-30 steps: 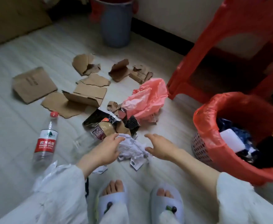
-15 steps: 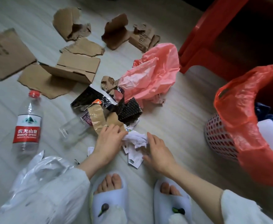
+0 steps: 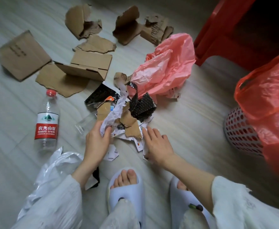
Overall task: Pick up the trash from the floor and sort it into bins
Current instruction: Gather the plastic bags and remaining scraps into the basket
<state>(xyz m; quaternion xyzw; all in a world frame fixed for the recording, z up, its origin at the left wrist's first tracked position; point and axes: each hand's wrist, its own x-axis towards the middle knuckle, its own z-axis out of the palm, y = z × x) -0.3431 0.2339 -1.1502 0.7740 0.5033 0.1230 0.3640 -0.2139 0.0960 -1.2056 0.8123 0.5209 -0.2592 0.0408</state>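
Bare floor (image 3: 193,123) is lying open between the litter pile and the red-lined basket (image 3: 244,131) at three o'clock. Both forearms are reaching in from six o'clock. The left hand (image 3: 96,141) is gripping crumpled white paper (image 3: 114,114); the right hand (image 3: 156,144) is resting flat, fingers relaxed, on paper scraps (image 3: 139,143).

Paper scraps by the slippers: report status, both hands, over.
Left hand grips crumpled white paper. Right hand open, fingers on paper scraps on floor. Lined basket at right, path unobstructed.
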